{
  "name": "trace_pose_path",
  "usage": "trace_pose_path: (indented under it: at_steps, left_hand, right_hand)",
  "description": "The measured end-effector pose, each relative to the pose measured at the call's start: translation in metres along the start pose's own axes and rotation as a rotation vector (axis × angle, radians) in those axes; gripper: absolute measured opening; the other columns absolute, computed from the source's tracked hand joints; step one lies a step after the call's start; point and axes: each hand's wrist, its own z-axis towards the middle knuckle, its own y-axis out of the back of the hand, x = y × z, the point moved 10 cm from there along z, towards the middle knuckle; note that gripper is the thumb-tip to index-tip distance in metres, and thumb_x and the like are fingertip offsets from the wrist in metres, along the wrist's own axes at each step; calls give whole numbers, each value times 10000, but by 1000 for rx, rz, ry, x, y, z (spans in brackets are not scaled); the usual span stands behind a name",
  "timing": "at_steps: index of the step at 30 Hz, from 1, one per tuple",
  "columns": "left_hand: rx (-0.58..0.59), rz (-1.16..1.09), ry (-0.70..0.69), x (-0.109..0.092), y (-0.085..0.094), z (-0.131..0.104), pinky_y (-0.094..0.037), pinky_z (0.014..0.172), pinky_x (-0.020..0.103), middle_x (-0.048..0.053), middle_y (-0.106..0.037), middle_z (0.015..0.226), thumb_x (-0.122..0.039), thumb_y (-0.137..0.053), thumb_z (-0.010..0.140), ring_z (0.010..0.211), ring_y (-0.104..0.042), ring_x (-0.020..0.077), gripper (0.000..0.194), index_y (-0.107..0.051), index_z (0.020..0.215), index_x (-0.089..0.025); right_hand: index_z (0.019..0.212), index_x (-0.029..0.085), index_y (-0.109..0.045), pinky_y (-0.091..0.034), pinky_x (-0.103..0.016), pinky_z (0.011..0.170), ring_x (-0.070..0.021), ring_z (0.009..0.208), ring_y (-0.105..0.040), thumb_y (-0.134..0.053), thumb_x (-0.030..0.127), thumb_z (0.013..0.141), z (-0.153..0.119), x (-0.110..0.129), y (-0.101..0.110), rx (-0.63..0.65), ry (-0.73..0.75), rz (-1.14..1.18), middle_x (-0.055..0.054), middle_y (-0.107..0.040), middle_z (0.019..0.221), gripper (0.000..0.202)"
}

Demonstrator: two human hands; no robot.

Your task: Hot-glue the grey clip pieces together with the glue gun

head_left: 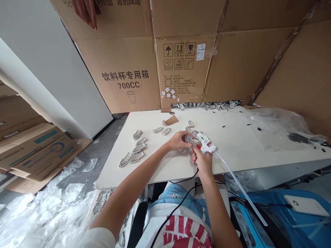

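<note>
The left hand (pixel 178 140) grips a small silvery frame (pixel 190 139), the right hand (pixel 205 162) a white glue gun (pixel 204 142); similar frames (pixel 138 134) lie left on the tabletop (pixel 232 148).

White shirt (pixel 152 225), crimson print

Short white sleeve (pixel 97 237) at left. Block capitals (pixel 182 225) across the chest, partly cut off. Light blue lower garment, likely shorts (pixel 173 191), small dark lettering (pixel 175 195). Left hand (pixel 179 140), right hand (pixel 204 161) bare.

Frames (pixel 140 148) left on table (pixel 232 137), glue gun (pixel 206 147) between, bag (pixel 279 129) right (cardboard panels (pixel 245 65) behind)
</note>
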Motion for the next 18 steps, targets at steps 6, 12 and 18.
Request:
trace_pose_path:
  at_steps: [6,12,18]
  left_hand:
    - [-18,22,-4,0,1,1,-411,634,250,-19,-625,765,-334,-798,715,658,-473,119,427,-799,1095,-139]
    - [-19,14,30,1,1,0,-412,590,243,-31,-617,705,-324,-767,722,604,-514,120,440,-791,1121,-140]
    - [24,-45,36,1,-1,-1,-447,583,243,-29,-643,673,-305,-753,757,559,-573,125,431,-779,1152,-135]
  right_hand:
    - [937,224,-596,-341,-213,357,-98,402,-446,-938,550,735,0,-1,1,-10,-3,13,72,-558,558,514]
    - [944,226,-588,-388,-219,370,-82,414,-445,-959,535,710,2,-3,0,2,3,56,65,-603,636,536]
    - [946,229,-581,-372,-214,363,-84,423,-445,-960,572,701,2,-1,0,1,4,37,76,-573,635,567]
